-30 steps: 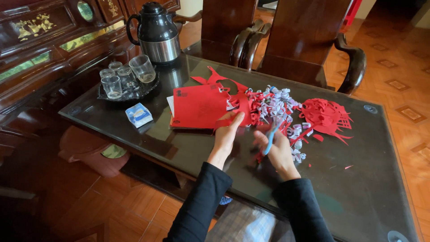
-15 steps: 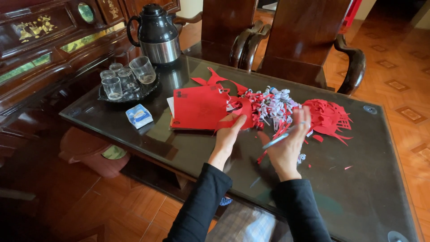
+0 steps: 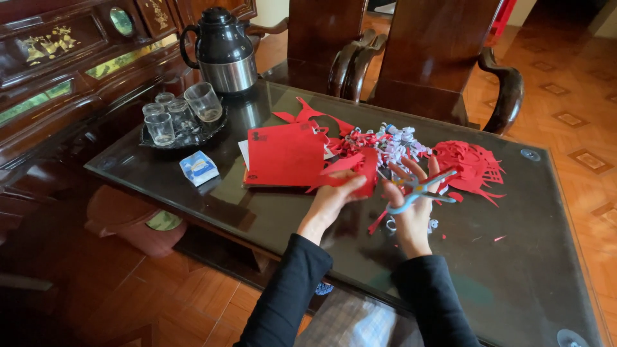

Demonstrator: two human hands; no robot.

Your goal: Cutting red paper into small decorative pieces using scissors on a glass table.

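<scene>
My left hand (image 3: 332, 200) pinches a folded piece of red paper (image 3: 360, 168) and lifts it just off the dark glass table (image 3: 514, 270). My right hand (image 3: 411, 205) grips blue-handled scissors (image 3: 418, 191), their blades pointing right and away from the paper. Behind the hands lies a flat stack of red paper sheets (image 3: 283, 154), a heap of curled red and white paper scraps (image 3: 382, 141), and a finished red paper cutting (image 3: 472, 164) at the right.
A black and steel kettle (image 3: 223, 51) stands at the back left beside a dark tray of glass cups (image 3: 180, 115). A small blue and white packet (image 3: 198, 168) lies near the left edge. Two wooden chairs (image 3: 437, 58) stand behind the table. Red scraps dot the glass.
My right hand has raised the scissors and turned them sideways, away from the scrap heap. My left hand has picked up the folded red piece and drawn it toward me.
</scene>
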